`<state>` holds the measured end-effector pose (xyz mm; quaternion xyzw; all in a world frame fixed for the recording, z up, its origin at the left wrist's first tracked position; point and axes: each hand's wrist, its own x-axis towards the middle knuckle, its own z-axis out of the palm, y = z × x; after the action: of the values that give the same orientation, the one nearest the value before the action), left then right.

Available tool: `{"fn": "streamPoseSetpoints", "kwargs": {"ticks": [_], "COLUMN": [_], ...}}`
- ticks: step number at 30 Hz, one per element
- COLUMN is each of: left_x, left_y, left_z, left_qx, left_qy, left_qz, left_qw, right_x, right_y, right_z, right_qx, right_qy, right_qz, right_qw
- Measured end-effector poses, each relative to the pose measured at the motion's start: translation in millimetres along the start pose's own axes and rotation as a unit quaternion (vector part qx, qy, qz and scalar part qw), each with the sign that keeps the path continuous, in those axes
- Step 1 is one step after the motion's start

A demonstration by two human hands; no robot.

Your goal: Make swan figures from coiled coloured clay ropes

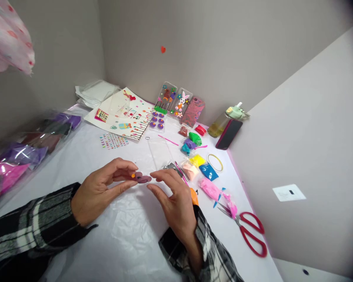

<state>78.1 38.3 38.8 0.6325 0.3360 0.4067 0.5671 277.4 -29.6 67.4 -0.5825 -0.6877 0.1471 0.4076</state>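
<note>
Between the thumb and fingers of my left hand [98,192] is a small mauve clay figure [142,178] with a dark spot and an orange bit on its left side. It is held above the white-covered table [129,227]. My right hand [176,199] is at the figure's right end, thumb and forefinger apart. Its forefinger tip is very close to the figure; I cannot tell whether it touches. Beyond the hands lies a clear phone case [160,152]. Bagged clay in pink [210,190], yellow [197,160] and blue [208,171] lies to the right.
Red-handled scissors [253,235] lie at the right edge. Farther back are a bottle [222,123], a phone [228,134] and decorated phone cases [181,102]. A drawn-on sheet [111,117] and gem stickers [114,141] lie left of centre. Plastic bags [26,156] line the left side.
</note>
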Motion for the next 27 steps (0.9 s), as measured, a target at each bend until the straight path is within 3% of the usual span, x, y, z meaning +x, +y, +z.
{"fn": "streamPoseSetpoints", "kwargs": {"ticks": [12,19,27], "left_x": [6,10,11], "left_y": [13,15,12], "left_z": [4.9,2.8,1.9], "left_qx": [-0.041,-0.108,-0.156], "left_qy": [0.031,-0.017,-0.033], "left_qz": [-0.064,-0.130,-0.140], "left_qw": [0.997,0.985,0.977], "right_x": [-4,-4,-4], "right_y": [1,-2,-1], "right_z": [2,1,1], "right_qx": [-0.042,-0.044,-0.046], "right_qy": [0.021,0.032,0.022], "right_qz": [-0.064,-0.076,-0.078], "right_qw": [0.997,0.996,0.996]}}
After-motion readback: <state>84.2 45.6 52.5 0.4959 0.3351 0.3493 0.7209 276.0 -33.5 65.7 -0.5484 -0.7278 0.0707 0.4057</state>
